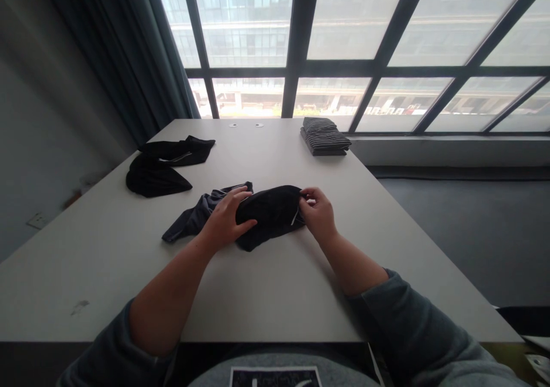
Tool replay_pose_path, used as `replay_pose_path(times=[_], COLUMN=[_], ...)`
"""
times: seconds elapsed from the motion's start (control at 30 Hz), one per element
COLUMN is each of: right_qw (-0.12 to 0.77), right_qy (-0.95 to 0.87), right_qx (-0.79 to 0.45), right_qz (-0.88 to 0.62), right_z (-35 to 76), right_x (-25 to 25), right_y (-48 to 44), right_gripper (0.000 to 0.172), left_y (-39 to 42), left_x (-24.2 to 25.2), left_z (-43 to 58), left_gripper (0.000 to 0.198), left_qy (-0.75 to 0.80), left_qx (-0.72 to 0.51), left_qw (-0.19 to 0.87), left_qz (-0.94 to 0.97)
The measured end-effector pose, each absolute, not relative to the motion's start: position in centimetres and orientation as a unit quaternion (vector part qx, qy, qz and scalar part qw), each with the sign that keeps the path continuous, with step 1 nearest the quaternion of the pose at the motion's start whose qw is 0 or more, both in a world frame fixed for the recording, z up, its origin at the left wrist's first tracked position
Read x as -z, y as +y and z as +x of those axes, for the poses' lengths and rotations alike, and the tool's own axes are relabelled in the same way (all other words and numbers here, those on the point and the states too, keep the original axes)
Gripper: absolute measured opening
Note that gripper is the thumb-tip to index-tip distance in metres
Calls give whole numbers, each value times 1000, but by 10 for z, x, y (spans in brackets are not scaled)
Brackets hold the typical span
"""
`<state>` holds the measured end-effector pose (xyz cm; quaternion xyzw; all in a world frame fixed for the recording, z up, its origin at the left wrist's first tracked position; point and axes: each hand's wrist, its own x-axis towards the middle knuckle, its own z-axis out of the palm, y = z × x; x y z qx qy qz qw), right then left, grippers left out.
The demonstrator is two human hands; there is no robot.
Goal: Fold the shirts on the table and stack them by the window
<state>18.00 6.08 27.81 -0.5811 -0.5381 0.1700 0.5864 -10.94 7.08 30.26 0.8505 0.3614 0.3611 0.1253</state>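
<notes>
Your left hand (226, 218) presses and clasps the black garment (270, 215) flat on the tabletop (266, 295) while your right hand (318, 212) pinches its edge taut.

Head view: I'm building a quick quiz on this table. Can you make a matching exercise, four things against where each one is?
Things:
1. black garment
2. striped folded stack
3. loose black pile
4. curtain

Places:
A. hanging at the window's left side
B. far table edge, near the window
C. held between both hands
D. lying on the table's left part

Pairs: 1-C, 2-B, 3-D, 4-A. The left hand and right hand each grip one end of the black garment.
</notes>
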Motion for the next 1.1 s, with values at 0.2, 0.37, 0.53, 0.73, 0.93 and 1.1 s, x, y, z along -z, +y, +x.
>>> replay_pose_path(times=[0.2, 0.37, 0.53, 0.73, 0.93, 1.1], right_qw=[600, 594, 486, 387, 304, 289], right_qy=[-546, -574, -646, -671, -744, -798], right_qx=[-202, -221, -264, -353, -293, -229], right_qz=[-549, -518, -526, -524, -518, -476], right_z=[180, 180, 178, 189, 202, 199], right_x=[-275, -273, -265, -264, -270, -272], right_y=[63, 62, 64, 69, 70, 70], right_gripper=[21, 28, 65, 67, 64, 28], left_y=[76, 75, 75, 77, 74, 74], left_x=[-294, -301, -304, -301, -306, -299], left_z=[-111, -111, -112, -109, -108, -108], left_gripper=[114, 76, 43, 17, 9, 11], left_qy=[371, 367, 393, 343, 338, 369], left_qx=[-217, -261, -352, -262, -398, -383], left_qw=[120, 153, 143, 101, 126, 143], left_qz=[895, 879, 837, 897, 843, 835])
